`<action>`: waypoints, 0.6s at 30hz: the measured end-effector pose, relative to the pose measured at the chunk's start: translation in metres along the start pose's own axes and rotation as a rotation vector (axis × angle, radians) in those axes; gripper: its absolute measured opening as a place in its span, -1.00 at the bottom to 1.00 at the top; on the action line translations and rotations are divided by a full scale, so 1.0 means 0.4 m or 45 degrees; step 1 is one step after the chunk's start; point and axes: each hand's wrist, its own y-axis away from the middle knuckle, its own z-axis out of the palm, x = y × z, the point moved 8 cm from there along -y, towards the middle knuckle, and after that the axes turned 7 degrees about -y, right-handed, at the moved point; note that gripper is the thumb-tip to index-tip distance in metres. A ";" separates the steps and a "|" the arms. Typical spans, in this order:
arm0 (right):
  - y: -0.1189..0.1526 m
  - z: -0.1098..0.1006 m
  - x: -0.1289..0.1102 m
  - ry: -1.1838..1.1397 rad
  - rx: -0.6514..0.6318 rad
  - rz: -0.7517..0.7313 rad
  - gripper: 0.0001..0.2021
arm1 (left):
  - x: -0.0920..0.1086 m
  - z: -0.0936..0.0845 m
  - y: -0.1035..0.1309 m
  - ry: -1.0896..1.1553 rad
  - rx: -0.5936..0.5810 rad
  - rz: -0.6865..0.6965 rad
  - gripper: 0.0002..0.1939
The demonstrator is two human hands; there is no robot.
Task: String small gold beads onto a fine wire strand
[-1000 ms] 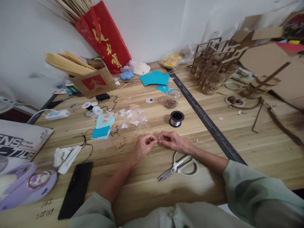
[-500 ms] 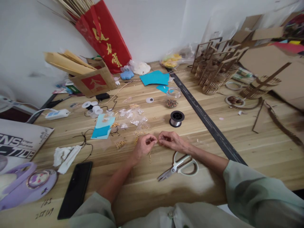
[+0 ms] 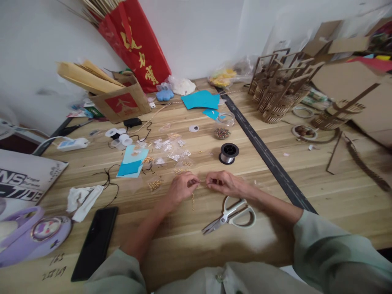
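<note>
My left hand (image 3: 184,186) is pinched closed above the table, the fingertips pointing right. Facing it, my right hand (image 3: 223,182) is also pinched, a small gap away. A fine strand (image 3: 202,182) seems to run between the two pinches; its kind is too small to tell. Just below my left fingers shows a short gold chain (image 3: 192,201), and I cannot tell whether it hangs or lies. Scissors with white handles (image 3: 228,212) lie below my right hand. Behind it stands a black spool of clear line (image 3: 228,154). Bags of gold beads (image 3: 155,185) lie left of my left hand.
Small bags of silver bits (image 3: 167,145), blue sheets (image 3: 132,162) and a bead jar (image 3: 223,131) lie farther back. A phone (image 3: 95,243) and tissues (image 3: 82,201) are at left. Wooden lantern-like baskets (image 3: 272,94) stand at back right, beside a black strip (image 3: 263,149).
My hands have drawn slightly apart, from fingertips nearly touching to a small gap. The view has shifted a little. The scissors and spool stay put on the table.
</note>
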 end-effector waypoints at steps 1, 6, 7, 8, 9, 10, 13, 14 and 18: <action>0.004 0.006 -0.010 0.095 -0.032 -0.022 -0.90 | 0.000 0.002 0.000 -0.051 -0.034 0.022 -0.93; 0.025 0.052 -0.050 0.475 -0.163 -0.100 -0.87 | 0.008 0.006 0.006 -0.198 -0.120 0.074 -0.97; 0.028 0.062 -0.054 0.518 -0.188 -0.115 -0.87 | 0.010 0.007 0.007 -0.214 -0.131 0.076 -0.97; 0.030 0.071 -0.057 0.553 -0.207 -0.128 -0.87 | 0.012 0.009 0.008 -0.234 -0.145 0.077 -0.98; 0.032 0.080 -0.059 0.577 -0.225 -0.144 -0.87 | 0.013 0.012 0.009 -0.256 -0.163 0.078 -0.98; 0.033 0.087 -0.058 0.592 -0.242 -0.156 -0.87 | 0.013 0.016 0.009 -0.280 -0.181 0.079 -0.99; 0.035 0.101 -0.052 0.628 -0.257 -0.168 -0.89 | 0.009 0.024 0.009 -0.323 -0.207 0.079 -0.98; 0.036 0.103 -0.050 0.648 -0.250 -0.174 -0.89 | 0.006 0.026 0.008 -0.329 -0.207 0.080 -0.98; 0.039 0.111 -0.050 0.719 -0.254 -0.220 -0.87 | -0.006 0.034 0.006 -0.330 -0.201 0.088 -0.97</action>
